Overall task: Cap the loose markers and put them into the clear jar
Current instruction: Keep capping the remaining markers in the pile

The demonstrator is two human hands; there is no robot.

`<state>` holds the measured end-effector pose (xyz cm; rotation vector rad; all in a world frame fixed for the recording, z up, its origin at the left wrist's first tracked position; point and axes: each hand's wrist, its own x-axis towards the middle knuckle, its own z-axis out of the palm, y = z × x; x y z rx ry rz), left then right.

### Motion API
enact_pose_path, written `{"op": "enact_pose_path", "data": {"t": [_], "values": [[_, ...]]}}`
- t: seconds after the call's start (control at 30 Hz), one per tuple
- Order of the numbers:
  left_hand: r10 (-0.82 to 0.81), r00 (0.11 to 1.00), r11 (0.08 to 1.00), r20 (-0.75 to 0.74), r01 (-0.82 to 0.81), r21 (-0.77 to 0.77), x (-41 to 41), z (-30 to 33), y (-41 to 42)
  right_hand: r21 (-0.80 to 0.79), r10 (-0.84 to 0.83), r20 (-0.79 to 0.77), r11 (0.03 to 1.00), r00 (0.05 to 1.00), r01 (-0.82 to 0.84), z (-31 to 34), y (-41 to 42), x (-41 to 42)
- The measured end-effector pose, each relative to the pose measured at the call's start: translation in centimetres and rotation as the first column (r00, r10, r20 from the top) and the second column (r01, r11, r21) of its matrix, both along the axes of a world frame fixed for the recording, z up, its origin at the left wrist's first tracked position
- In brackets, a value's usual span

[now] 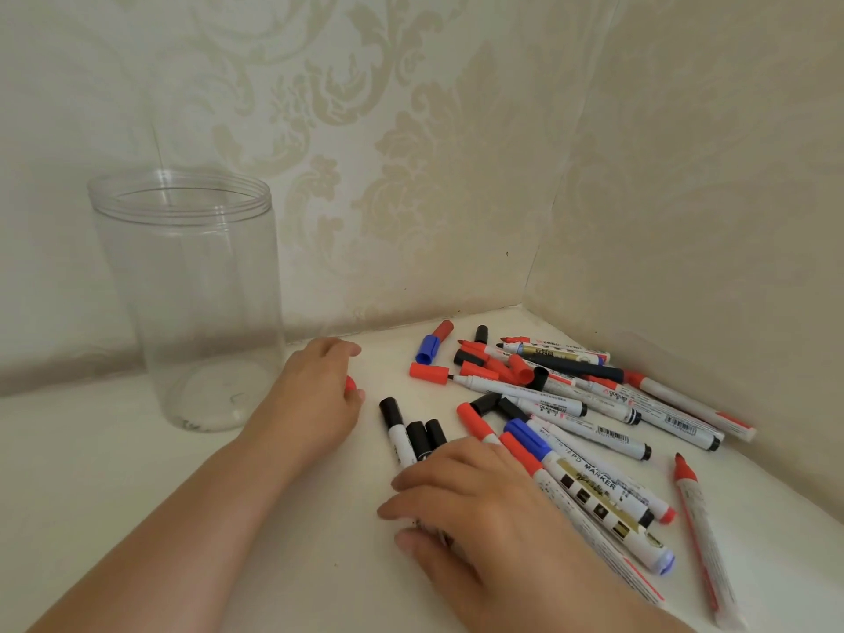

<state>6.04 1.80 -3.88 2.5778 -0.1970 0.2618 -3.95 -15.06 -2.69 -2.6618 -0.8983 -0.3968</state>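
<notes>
An empty clear jar point(192, 290) stands upright at the left, near the wall. A heap of markers point(593, 404) with red, blue and black caps lies in the corner at the right, some uncapped, with loose caps point(429, 373) among them. My left hand point(315, 395) rests on the table between jar and heap, fingers curled over a small red cap point(350, 383). My right hand point(479, 509) lies on several capped markers, among them black-capped ones point(402, 431), near the front. A red uncapped marker point(698, 532) lies apart at the far right.
Patterned cream walls close the corner behind and to the right of the heap. The white tabletop point(114, 472) stretches to the left and front. A blue cap point(428, 349) and a dark red cap lie near the back wall.
</notes>
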Motion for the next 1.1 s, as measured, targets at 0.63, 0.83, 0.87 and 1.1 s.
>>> {"op": "enact_pose_path", "data": {"t": [0.63,0.83,0.87,1.1], "values": [[-0.433,0.874,0.864,0.222,0.473,-0.175,-3.9,1.8,-4.9,-0.324,-0.866,-0.336,0.476,0.371,0.817,4.2,-14.9,1.0],[-0.417,0.871,0.875,0.259,0.462,-0.145,-3.2,1.4,-4.5,0.249,-0.458,-0.228,0.826,0.859,0.506,4.2,-9.7,1.3],[-0.414,0.873,0.878,0.258,0.458,-0.14,-3.1,1.3,-4.4,0.248,-0.374,-0.214,0.873,0.902,0.421,3.8,-8.5,1.3],[-0.409,0.878,0.885,0.249,0.448,-0.126,-3.3,1.2,-4.3,0.136,-0.246,-0.179,0.953,0.953,0.271,2.1,-6.5,1.9]]}}
